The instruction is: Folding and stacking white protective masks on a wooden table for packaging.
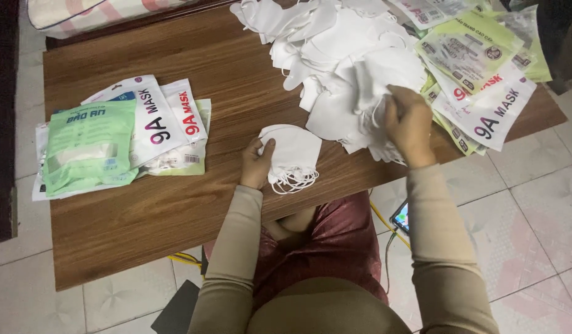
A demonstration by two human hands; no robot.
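A low wooden table (193,74) bears a loose heap of white face masks (335,55); filled packets (112,136) lie at the table's far left edge. The right hand (410,124) pinches one mask from the heap; the left hand (256,164) clasps a small stack of masks (293,154) at the table's near edge. They look light, soft and floppy, best gripped by the folded edge, not the ear loops.

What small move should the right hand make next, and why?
Probably lift one mask free and carry it to the small stack. The right hand is pinching into the loose white mask pile, while the left hand holds the stack at the table edge.
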